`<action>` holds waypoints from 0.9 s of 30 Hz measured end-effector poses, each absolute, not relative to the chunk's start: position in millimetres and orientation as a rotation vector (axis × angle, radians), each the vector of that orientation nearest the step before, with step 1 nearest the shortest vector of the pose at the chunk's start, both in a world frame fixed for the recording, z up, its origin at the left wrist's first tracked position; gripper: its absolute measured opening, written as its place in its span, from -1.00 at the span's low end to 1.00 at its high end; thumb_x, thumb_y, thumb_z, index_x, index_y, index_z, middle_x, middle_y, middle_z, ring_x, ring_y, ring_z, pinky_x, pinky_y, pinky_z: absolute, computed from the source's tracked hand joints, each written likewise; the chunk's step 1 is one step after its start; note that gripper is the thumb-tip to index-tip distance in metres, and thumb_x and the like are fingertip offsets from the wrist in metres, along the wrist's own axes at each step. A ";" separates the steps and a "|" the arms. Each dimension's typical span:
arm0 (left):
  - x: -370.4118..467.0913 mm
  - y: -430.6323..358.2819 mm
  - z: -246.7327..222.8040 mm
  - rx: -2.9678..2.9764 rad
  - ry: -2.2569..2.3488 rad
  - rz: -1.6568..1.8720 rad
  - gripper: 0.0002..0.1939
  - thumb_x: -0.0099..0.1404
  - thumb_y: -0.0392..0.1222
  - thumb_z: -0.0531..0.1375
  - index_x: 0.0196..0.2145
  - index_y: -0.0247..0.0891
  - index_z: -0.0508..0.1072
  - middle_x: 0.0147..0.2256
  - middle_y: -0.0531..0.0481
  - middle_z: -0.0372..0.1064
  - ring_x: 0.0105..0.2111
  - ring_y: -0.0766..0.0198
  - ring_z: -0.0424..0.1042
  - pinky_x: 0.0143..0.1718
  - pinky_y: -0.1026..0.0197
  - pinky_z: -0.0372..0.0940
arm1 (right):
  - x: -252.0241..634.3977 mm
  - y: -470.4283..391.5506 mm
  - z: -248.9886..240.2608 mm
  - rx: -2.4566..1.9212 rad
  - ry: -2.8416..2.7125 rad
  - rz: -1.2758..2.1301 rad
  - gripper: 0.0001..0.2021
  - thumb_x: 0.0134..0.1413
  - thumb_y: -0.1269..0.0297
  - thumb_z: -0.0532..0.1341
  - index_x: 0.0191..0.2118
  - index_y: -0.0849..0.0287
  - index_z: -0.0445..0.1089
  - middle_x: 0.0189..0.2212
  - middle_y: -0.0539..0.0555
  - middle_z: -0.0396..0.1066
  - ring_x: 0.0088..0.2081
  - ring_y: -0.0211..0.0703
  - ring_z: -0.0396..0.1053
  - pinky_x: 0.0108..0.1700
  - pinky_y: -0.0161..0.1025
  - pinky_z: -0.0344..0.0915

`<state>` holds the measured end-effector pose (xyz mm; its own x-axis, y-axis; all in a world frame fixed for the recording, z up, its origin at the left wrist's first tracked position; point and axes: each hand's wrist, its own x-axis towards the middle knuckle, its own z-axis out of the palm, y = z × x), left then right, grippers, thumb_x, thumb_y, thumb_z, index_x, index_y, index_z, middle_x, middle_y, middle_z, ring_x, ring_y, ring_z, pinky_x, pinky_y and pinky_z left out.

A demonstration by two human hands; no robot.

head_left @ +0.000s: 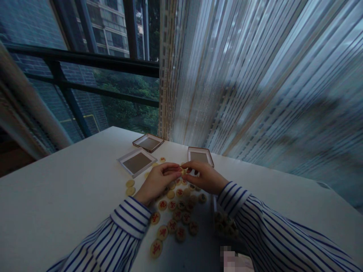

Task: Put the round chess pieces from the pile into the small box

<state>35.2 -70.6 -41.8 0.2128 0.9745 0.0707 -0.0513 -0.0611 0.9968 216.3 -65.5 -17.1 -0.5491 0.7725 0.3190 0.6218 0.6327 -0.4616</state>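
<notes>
"What lies farthest left?"
"Two plain discs (130, 187) on the white table (70, 181). Next come a pale open box (137, 163) and, just behind it, a brown-rimmed box (148, 143)."
"And the left hand (159, 181)?"
"Its fingers and thumb are close together, tips at a small pale disc (183, 171); I can't tell whether they grip it. Loose discs (172, 205), many with red marks, spread below the hands."
"Where's that small disc exactly?"
"Above the table, where both hands' fingertips meet. The right hand (209, 177) holds it, index finger and thumb narrowed around it."
"Anything near that hand?"
"A third open box (199, 155) sits behind it, and a container of discs (226, 226) lies beside the striped right sleeve (255, 211), partly hidden and dim."
</notes>
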 end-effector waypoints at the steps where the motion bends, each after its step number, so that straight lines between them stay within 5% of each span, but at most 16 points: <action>1: 35.1 -70.5 -41.6 1.321 0.971 1.111 -0.72 -0.01 -0.22 0.30 -0.29 -0.33 0.44 -0.27 -0.08 0.51 -0.25 0.22 0.48 -0.11 0.10 0.34 | 215.6 -65.3 -17.6 -1.077 -2.358 0.442 -0.74 0.05 0.27 0.19 -0.11 0.16 0.40 -0.30 0.07 0.46 -0.30 -0.26 0.38 -0.28 -0.34 0.27; 7: 34.9 -67.3 -44.6 1.293 0.952 1.106 -0.71 0.00 -0.23 0.29 -0.28 -0.34 0.41 -0.27 -0.10 0.50 -0.26 0.21 0.48 -0.12 0.07 0.36 | 215.9 -63.5 -18.9 -1.103 -2.340 0.474 -0.79 0.07 0.26 0.17 -0.18 0.16 0.43 -0.32 0.05 0.47 -0.31 -0.27 0.39 -0.27 -0.34 0.27; 14: 29.8 -63.2 -53.3 1.557 1.263 1.216 -0.74 0.09 -0.15 0.20 -0.26 -0.34 0.44 -0.30 -0.11 0.48 -0.28 0.19 0.47 -0.18 0.08 0.36 | 229.4 -50.5 -26.1 -1.492 -2.450 0.137 -0.81 0.03 0.33 0.14 -0.22 0.20 0.40 -0.29 0.09 0.45 -0.24 -0.20 0.37 -0.18 -0.29 0.24; 27: 12.4 -67.7 -44.7 2.132 1.716 1.108 -0.72 0.21 -0.19 0.02 -0.20 -0.29 0.44 -0.22 -0.11 0.47 -0.23 0.15 0.44 -0.13 0.12 0.30 | 230.7 -39.9 -32.3 -1.792 -2.573 0.055 -0.75 0.10 0.19 0.07 -0.19 0.08 0.44 -0.27 0.12 0.50 -0.21 -0.05 0.42 -0.24 -0.23 0.23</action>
